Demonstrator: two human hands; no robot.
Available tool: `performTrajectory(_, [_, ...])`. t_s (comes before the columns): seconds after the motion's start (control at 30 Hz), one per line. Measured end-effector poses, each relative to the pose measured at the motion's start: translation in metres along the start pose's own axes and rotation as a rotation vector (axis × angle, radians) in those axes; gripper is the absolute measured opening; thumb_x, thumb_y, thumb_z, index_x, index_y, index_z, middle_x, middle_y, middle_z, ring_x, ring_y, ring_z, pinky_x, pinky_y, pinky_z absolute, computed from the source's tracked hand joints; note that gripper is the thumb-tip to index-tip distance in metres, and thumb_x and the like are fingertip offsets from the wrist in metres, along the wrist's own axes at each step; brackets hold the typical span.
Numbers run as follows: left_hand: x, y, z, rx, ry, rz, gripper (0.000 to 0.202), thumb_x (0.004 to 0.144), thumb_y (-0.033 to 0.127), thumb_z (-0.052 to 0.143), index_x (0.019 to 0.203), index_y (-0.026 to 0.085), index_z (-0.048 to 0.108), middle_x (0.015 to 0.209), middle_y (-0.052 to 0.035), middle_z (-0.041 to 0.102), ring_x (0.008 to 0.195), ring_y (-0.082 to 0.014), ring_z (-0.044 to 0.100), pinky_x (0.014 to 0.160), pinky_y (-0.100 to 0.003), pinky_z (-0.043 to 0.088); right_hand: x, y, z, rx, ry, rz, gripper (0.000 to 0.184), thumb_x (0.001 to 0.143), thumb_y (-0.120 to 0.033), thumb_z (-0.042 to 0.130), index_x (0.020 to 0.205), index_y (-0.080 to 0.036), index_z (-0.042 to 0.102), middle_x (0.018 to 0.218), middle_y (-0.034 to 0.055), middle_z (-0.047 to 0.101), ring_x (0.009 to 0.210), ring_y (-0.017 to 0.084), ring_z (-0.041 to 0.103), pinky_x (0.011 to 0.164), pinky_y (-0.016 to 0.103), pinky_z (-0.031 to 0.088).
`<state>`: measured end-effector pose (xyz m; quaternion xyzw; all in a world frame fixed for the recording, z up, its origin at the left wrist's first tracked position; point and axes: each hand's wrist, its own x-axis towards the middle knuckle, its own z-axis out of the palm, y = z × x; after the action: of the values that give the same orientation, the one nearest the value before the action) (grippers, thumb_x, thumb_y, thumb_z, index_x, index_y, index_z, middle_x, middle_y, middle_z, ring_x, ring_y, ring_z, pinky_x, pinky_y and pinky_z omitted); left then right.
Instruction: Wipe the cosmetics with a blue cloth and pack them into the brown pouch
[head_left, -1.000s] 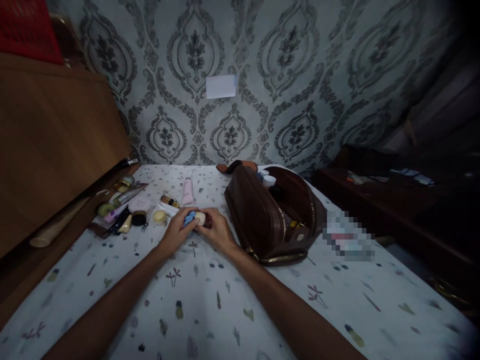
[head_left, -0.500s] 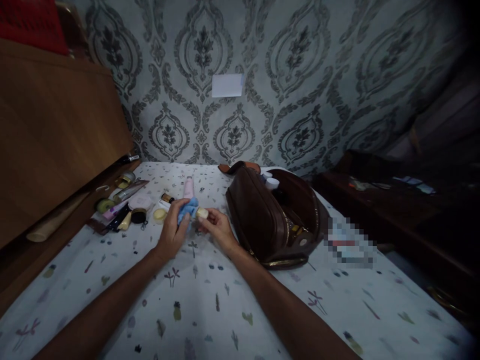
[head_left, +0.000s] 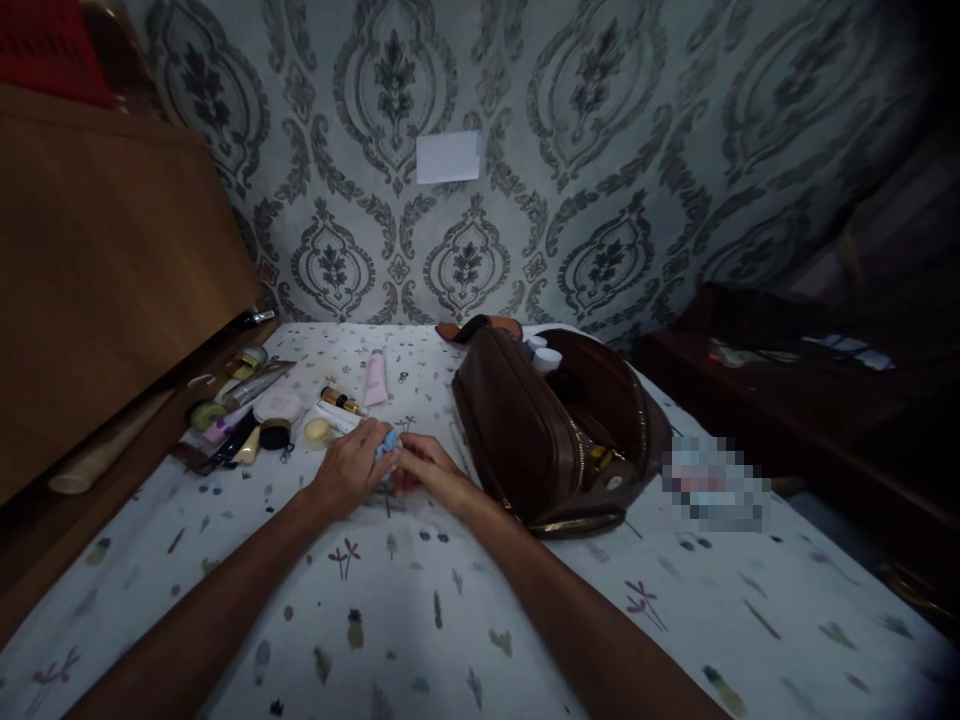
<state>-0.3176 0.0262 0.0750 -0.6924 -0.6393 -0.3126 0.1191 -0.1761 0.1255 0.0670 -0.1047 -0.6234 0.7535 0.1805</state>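
Note:
My left hand [head_left: 351, 465] is closed around a bunched blue cloth [head_left: 388, 441], of which only a small part shows between the hands. My right hand [head_left: 435, 472] meets it, fingers pinched at the cloth on a small cream-coloured jar that is now almost wholly covered by fingers and cloth. Just beyond the left hand lie a white tube [head_left: 337, 415], a gold-and-black cosmetic tube [head_left: 341, 400] and a round yellow lid [head_left: 317, 432]. Farther back is a pink squeeze tube [head_left: 376, 378].
An open brown leather bag [head_left: 517, 430] stands right of my hands, with white-capped containers [head_left: 547, 359] inside. On the left, several cosmetics surround a pale round compact [head_left: 277, 406] beside a wooden cabinet [head_left: 112, 260]. A patterned white sheet [head_left: 420, 620] covers the surface, backed by a papered wall.
My hands have drawn together and turned. The cream-coloured jar and most of the blue cloth, plainly seen before, are now covered. The view has shifted slightly.

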Motion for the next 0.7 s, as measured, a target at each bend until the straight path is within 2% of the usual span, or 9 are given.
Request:
performTrajectory(0.1, [0.0, 0.002, -0.003, -0.084, -0.046, -0.094, 0.029, 0.098, 0.039, 0.035, 0.094, 0.02, 0.057, 0.081, -0.0043, 0.062, 0.074, -0.0209, 0.061, 0.068, -0.032, 0.048, -0.001, -0.001, 0.001, -0.086, -0.004, -0.018, 0.053, 0.073, -0.067, 0.071, 0.086, -0.017, 0.059, 0.063, -0.0038, 0.061, 0.052, 0.012, 0.059, 0.047, 0.022, 0.039])
performTrajectory(0.2, [0.001, 0.005, -0.005, -0.21, -0.048, -0.23, 0.029, 0.098, 0.041, 0.033, 0.093, 0.022, 0.054, 0.075, -0.0013, 0.059, 0.069, -0.0192, 0.058, 0.067, -0.031, 0.044, 0.0, 0.001, 0.004, -0.103, 0.035, -0.066, 0.049, 0.074, -0.062, 0.073, 0.088, -0.018, 0.058, 0.07, -0.0034, 0.059, 0.058, 0.012, 0.059, 0.05, 0.022, 0.042])
performTrajectory(0.33, [0.003, 0.009, -0.002, -0.414, 0.047, -0.407, 0.032, 0.098, 0.046, 0.033, 0.092, 0.022, 0.053, 0.071, -0.0002, 0.055, 0.069, -0.0194, 0.054, 0.068, -0.032, 0.041, 0.003, 0.007, 0.007, -0.075, 0.122, -0.162, 0.045, 0.068, -0.051, 0.082, 0.089, -0.019, 0.058, 0.077, -0.0028, 0.059, 0.068, 0.012, 0.058, 0.063, 0.024, 0.047])
performTrajectory(0.4, [0.005, 0.01, 0.0, -0.498, 0.109, -0.473, 0.032, 0.097, 0.048, 0.037, 0.086, 0.022, 0.051, 0.072, -0.0002, 0.054, 0.07, -0.019, 0.052, 0.068, -0.031, 0.039, 0.004, 0.009, 0.008, -0.07, 0.154, -0.187, 0.045, 0.067, -0.047, 0.083, 0.093, -0.02, 0.058, 0.08, -0.0026, 0.06, 0.071, 0.013, 0.058, 0.068, 0.026, 0.048])
performTrajectory(0.53, [0.008, 0.012, 0.002, -0.601, 0.128, -0.511, 0.033, 0.097, 0.049, 0.041, 0.076, 0.023, 0.045, 0.069, 0.0027, 0.046, 0.066, -0.0159, 0.047, 0.064, -0.029, 0.036, 0.004, 0.011, 0.006, -0.037, 0.196, -0.202, 0.048, 0.068, -0.046, 0.082, 0.099, -0.024, 0.053, 0.084, -0.0034, 0.06, 0.067, 0.013, 0.058, 0.064, 0.026, 0.048])
performTrajectory(0.7, [0.008, 0.013, 0.002, -0.661, 0.121, -0.527, 0.036, 0.098, 0.05, 0.037, 0.078, 0.022, 0.045, 0.073, 0.0027, 0.045, 0.069, -0.0151, 0.047, 0.066, -0.027, 0.038, 0.005, 0.01, 0.006, -0.074, 0.267, -0.24, 0.044, 0.066, -0.042, 0.082, 0.095, -0.023, 0.055, 0.084, -0.0026, 0.06, 0.072, 0.013, 0.057, 0.066, 0.025, 0.046])
